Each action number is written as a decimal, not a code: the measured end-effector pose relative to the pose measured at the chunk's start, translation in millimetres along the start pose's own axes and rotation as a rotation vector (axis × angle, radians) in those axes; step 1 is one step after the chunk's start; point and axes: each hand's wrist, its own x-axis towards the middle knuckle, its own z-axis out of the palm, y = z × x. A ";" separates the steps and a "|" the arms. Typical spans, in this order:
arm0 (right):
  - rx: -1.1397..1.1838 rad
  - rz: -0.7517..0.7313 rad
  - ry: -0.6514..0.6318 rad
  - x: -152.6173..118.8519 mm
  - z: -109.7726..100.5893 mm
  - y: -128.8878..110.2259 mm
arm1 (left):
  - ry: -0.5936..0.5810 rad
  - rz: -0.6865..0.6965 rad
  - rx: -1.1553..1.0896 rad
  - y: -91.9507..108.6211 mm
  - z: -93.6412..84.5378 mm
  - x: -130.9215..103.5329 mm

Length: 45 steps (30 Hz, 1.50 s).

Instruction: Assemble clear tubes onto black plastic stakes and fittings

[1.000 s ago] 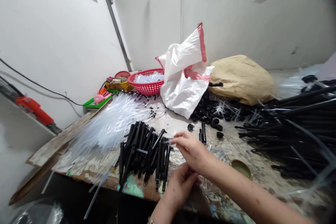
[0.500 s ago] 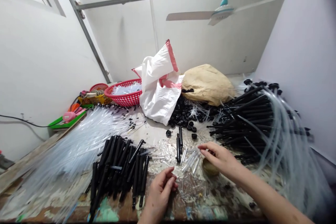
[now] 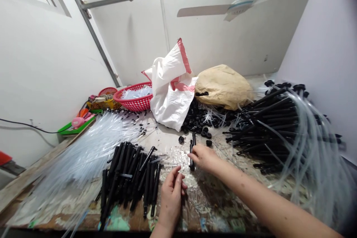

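My right hand (image 3: 203, 157) is at the two slim black tubes (image 3: 191, 161) lying upright in view near the middle of the table; its fingers are bent together at the tubes, and whether they grip one is hidden. My left hand (image 3: 172, 189) rests at the front edge with its fingers loosely curled and apart, holding nothing that I can see. Just left of it lies a pile of black tubes (image 3: 125, 174). Farther left spreads a big bundle of clear thin tubes (image 3: 75, 156).
Behind stand a red basket (image 3: 134, 103), a white sack (image 3: 170, 100) and a tan sack (image 3: 223, 87). Black caps (image 3: 206, 132) are scattered before them. Black rods with clear tubes (image 3: 267, 119) are heaped at the right. A green tray (image 3: 68, 128) is far left.
My right hand has moved left from the small round dish to the two black tubes, and its forearm now covers the dish's place. My left hand has risen slightly. The view has shifted a little.
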 end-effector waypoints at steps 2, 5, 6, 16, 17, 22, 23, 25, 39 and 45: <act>-0.026 0.014 -0.009 -2.1 5.6 -7.8 | 0.001 -0.008 -0.020 -4.3 -4.3 0.2; -0.041 0.003 -0.018 -9.5 12.9 -13.6 | -0.013 -0.026 -0.062 -8.9 -9.1 0.6; -0.041 -0.007 -0.020 -12.6 15.3 -14.1 | -0.013 -0.032 -0.076 -9.6 -9.9 0.9; 0.081 -0.001 0.049 -17.3 2.5 0.7 | -0.036 -0.027 -0.076 -16.4 -10.6 1.3; 0.110 0.017 0.067 -21.3 -4.4 2.1 | -0.026 0.016 -0.051 -17.0 -9.8 0.8; 0.548 0.062 0.020 -71.1 -31.2 -0.9 | 0.078 0.465 0.261 -14.9 -5.6 -4.0; 0.629 0.066 -0.010 -82.5 -32.9 -3.5 | 0.067 0.542 0.340 -13.9 -5.6 -4.7; 0.715 0.092 -0.069 -100.6 -33.2 -8.4 | -0.051 0.661 0.464 -12.5 -6.5 -5.2; 0.191 0.109 0.056 -25.4 -16.8 80.5 | -0.137 -0.022 -0.114 -6.9 -1.7 -10.5; -0.005 0.068 -0.014 -1.7 -5.9 77.2 | -0.163 -0.080 -0.143 -0.2 -2.6 -7.4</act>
